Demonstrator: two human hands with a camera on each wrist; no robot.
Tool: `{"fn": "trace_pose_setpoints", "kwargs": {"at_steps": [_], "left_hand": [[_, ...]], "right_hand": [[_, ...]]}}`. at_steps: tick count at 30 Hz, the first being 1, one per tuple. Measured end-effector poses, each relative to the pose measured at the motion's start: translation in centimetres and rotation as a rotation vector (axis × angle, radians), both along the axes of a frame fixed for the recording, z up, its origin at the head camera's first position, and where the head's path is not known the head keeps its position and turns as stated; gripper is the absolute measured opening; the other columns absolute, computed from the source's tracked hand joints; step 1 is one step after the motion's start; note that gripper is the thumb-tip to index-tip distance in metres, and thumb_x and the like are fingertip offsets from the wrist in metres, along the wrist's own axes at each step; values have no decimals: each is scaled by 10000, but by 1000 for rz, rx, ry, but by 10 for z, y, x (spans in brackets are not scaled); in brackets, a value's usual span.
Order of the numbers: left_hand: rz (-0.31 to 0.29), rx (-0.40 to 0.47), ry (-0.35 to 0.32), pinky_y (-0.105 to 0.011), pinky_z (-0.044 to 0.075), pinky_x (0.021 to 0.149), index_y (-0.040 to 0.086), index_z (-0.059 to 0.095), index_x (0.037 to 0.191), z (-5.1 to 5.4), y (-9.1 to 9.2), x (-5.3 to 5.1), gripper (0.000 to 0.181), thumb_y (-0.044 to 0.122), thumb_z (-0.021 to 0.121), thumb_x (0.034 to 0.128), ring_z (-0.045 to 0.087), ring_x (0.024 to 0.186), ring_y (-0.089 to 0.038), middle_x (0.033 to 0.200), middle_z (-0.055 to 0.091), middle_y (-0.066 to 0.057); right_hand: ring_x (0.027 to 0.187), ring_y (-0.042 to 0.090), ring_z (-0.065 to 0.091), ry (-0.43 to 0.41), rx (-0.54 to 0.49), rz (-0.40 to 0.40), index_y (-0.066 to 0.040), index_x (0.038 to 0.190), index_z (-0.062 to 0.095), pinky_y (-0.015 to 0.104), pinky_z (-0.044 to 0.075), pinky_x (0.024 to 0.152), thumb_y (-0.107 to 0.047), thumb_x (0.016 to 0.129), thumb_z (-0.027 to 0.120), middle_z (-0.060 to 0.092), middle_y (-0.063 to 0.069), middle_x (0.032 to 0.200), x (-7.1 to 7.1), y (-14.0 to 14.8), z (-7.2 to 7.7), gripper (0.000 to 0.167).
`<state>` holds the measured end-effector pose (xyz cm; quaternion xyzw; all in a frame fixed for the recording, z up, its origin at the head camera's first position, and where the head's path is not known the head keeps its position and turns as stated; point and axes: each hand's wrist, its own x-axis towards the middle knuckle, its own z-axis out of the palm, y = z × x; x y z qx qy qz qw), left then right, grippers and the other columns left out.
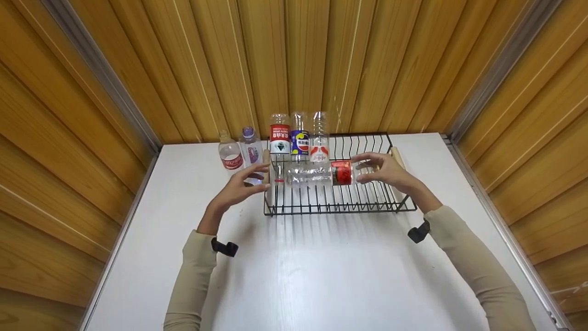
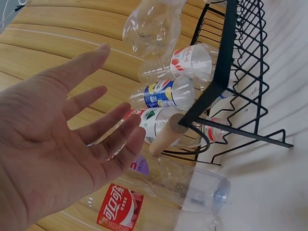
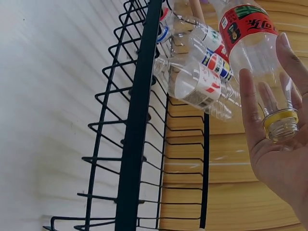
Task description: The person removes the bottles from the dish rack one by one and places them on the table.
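My right hand (image 1: 390,172) holds a clear plastic cola bottle (image 1: 341,173) with a red label, its fingers and thumb around the neck end. The bottle lies sideways in the air above a black wire dish rack (image 1: 330,212). In the right wrist view a yellow ring (image 3: 280,117) circles its uncapped neck. Spread and holding nothing, my left hand (image 1: 239,187) is near the bottle's base, beside the rack's left wooden handle (image 2: 167,134). Three clear bottles stand neck down in the rack's left part: one red-and-white labelled (image 1: 279,138), one blue labelled (image 1: 300,142), one white-and-red labelled (image 1: 319,153).
Left of the rack, a red-labelled cola bottle (image 1: 230,155) and a purple-labelled bottle (image 1: 251,149) stand upright on the white table (image 1: 321,271). A wood-panelled wall (image 1: 303,59) rises close behind the rack. A second wooden handle (image 1: 398,158) is on the rack's right end.
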<state>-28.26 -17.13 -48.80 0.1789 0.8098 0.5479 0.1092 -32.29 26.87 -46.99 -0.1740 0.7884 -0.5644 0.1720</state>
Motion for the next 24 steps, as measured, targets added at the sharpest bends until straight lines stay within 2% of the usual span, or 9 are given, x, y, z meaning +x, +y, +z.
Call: {"fn": "trace_pose_setpoints", "kwargs": {"at_steps": [6,13,15,20,24], "left_hand": [[-144,-9,20,-543,475,1105,176,442,1555,4,15,1,648,239,714,970,519,1373,-390,1554,492,-130],[-255,-32,24,-473,521,1063,157,497,1520,4,29,-1,607,210,723,959,583,1292,-358,1516,540,-143],[-285,-24,22,-459,539,1038,141,513,1506,4,34,-1,600,181,733,950,590,1282,-366,1506,552,-146],[-336,-8,0,-462,556,992,127,516,1502,4,41,0,642,118,769,912,607,1245,-329,1505,559,-126],[-348,-55,10,-485,526,1038,130,522,1501,5,43,0,699,140,819,868,597,1295,-299,1498,575,-103]], "right_hand": [[1240,266,604,33,38,25,-88,1375,617,280,572,925,-144,813,867,613,134,1410,7,-10,6,618],[1251,353,590,49,12,75,-71,1355,634,279,569,934,-113,793,877,620,157,1392,15,-20,10,614],[1250,337,595,58,15,83,-73,1345,643,278,572,931,-111,787,881,626,150,1384,17,-22,12,608],[1204,224,621,82,41,93,-93,1330,661,276,576,914,-117,773,892,640,123,1365,19,-26,16,603],[1208,268,622,99,58,95,-108,1318,674,284,574,902,-126,776,892,647,129,1362,18,-27,16,584]]}}
